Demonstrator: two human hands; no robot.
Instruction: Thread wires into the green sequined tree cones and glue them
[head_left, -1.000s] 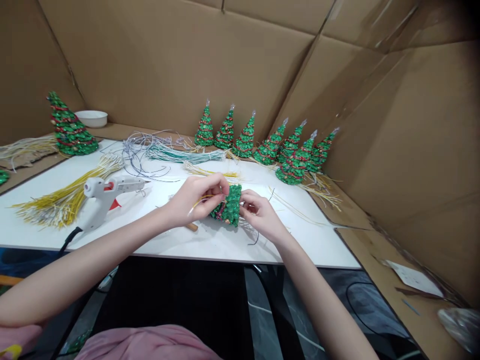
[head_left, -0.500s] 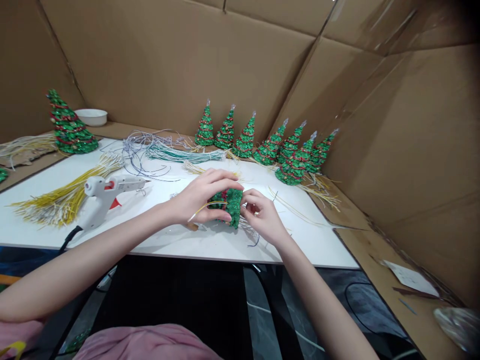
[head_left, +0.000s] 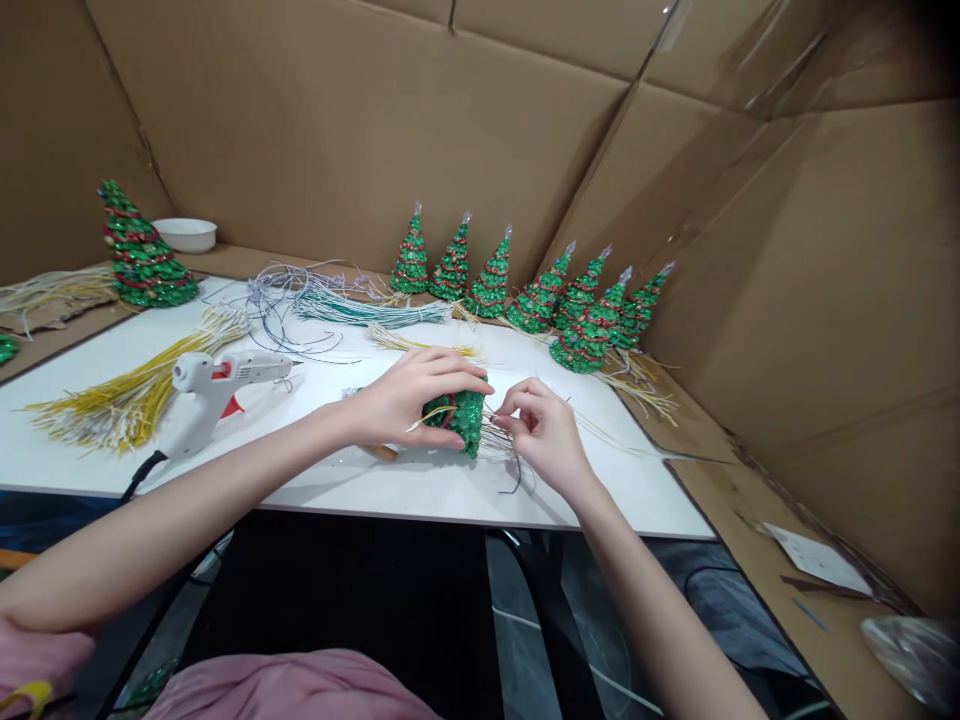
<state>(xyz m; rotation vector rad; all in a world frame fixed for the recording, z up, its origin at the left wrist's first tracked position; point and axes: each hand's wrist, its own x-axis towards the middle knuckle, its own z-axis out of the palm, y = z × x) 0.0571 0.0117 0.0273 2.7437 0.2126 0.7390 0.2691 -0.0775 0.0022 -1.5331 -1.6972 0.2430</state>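
The single camera on my head looks forward and down, close over the white table point(head_left: 360, 490) at frame centre, cardboard walls point(head_left: 337, 130) filling the top.

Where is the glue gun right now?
In the head view the glue gun lies on the white table, left of the left hand, beside the yellow wire bundle.
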